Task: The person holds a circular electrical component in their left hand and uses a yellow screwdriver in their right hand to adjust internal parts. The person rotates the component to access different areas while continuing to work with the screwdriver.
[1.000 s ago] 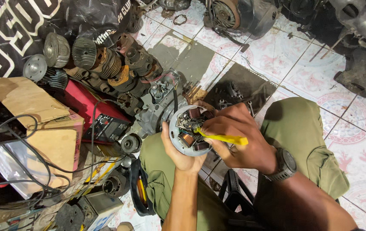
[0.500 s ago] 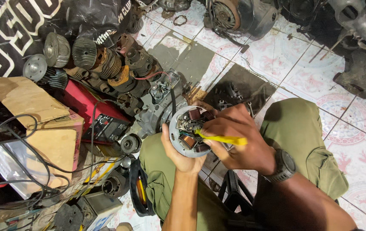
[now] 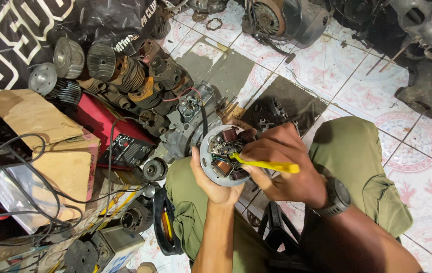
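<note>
My left hand (image 3: 215, 183) cups a round grey stator plate (image 3: 224, 155) from below, its copper coils facing up. My right hand (image 3: 281, 167) holds a thin yellow tool (image 3: 266, 165) across the plate, its tip touching the middle among the coils. A black watch (image 3: 335, 197) sits on my right wrist. Both hands are above my knees in olive green trousers (image 3: 350, 156). A black cable (image 3: 204, 116) runs from the plate up to a grey engine casing (image 3: 183, 129).
Finned engine cylinders (image 3: 125, 71) and cylinder heads (image 3: 66, 58) lie at upper left beside a red box (image 3: 97, 121). Cardboard boxes (image 3: 49, 146) with black cables stand at left. More engine parts (image 3: 276, 20) line the top of the tiled floor (image 3: 418, 151).
The yellow tool's tip has shifted slightly over the coils as my right hand works it. The plate stays in my left hand at the same place.
</note>
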